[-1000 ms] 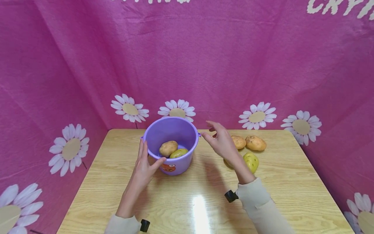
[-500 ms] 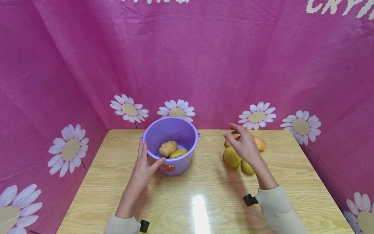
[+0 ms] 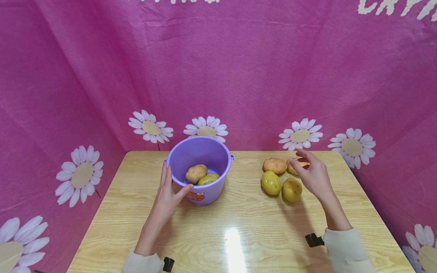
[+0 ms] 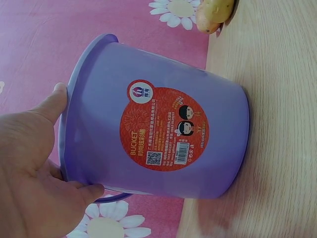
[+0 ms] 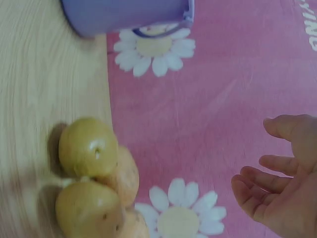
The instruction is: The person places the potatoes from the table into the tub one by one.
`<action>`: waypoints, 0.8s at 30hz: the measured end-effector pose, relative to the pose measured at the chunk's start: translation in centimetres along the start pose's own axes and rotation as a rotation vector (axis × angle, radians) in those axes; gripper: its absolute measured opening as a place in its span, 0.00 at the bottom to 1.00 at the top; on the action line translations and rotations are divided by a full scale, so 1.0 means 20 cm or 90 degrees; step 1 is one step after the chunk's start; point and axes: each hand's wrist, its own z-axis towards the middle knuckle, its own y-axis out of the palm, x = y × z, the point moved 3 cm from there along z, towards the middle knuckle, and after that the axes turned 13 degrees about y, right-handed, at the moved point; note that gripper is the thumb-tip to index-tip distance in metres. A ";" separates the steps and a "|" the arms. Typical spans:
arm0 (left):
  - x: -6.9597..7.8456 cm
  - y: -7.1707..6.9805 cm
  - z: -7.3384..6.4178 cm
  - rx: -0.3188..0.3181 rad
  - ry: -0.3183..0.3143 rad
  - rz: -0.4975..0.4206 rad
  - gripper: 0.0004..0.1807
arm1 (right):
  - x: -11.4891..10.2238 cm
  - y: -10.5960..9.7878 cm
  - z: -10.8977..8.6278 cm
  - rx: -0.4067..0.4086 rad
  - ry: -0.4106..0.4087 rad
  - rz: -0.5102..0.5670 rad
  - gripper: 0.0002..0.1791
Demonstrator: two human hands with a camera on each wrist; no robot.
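Note:
In the head view my left hand (image 3: 169, 191) rests against the near left side of a purple bucket (image 3: 211, 191). Its thumb reaches along the front rim and its fingers lie along the left side. The left wrist view shows the thumb tip right at the bucket's rim (image 4: 81, 79). Inside the bucket lie a brown potato (image 3: 196, 173) and a greenish-yellow potato (image 3: 208, 179). My right hand (image 3: 315, 175), holding nothing, has its fingers loosely spread and overlaps a brown potato (image 3: 293, 166) at the back right. Beside it sit another brown potato (image 3: 275, 165) and two yellowish potatoes (image 3: 271, 183).
The wooden table (image 3: 205, 235) ends at a pink cloth backdrop (image 3: 218, 76) printed with daisies. A red sticker (image 4: 166, 131) marks the bucket's front, and its purple handle (image 4: 114, 198) hangs down at the side. Black wrist cameras (image 3: 314, 240) sit on both sleeves.
My right hand has moved right, away from the bucket's rim, passing over the potatoes to the rightmost brown one. The left hand and the bucket have stayed in place.

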 end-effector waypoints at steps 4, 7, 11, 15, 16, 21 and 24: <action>0.00 0.00 0.00 -0.002 -0.006 -0.002 0.59 | 0.06 -0.07 -0.02 0.016 0.010 -0.017 0.28; 0.00 0.00 0.00 -0.005 -0.010 -0.002 0.59 | 0.10 -0.11 -0.03 0.028 0.022 -0.022 0.28; 0.00 0.00 0.00 -0.007 -0.012 -0.003 0.59 | 0.15 -0.14 -0.04 0.043 0.029 -0.020 0.28; -0.01 0.00 0.00 -0.004 -0.007 -0.004 0.59 | 0.17 -0.16 -0.05 0.051 0.036 -0.032 0.28; -0.01 0.00 0.00 -0.004 -0.007 -0.005 0.59 | 0.17 -0.16 -0.05 0.051 0.039 -0.035 0.28; -0.02 0.00 0.00 -0.004 -0.005 -0.006 0.60 | 0.19 -0.15 -0.05 0.040 0.048 -0.036 0.29; -0.02 0.00 0.00 -0.003 -0.003 -0.010 0.59 | 0.21 -0.14 -0.07 0.037 0.049 -0.038 0.28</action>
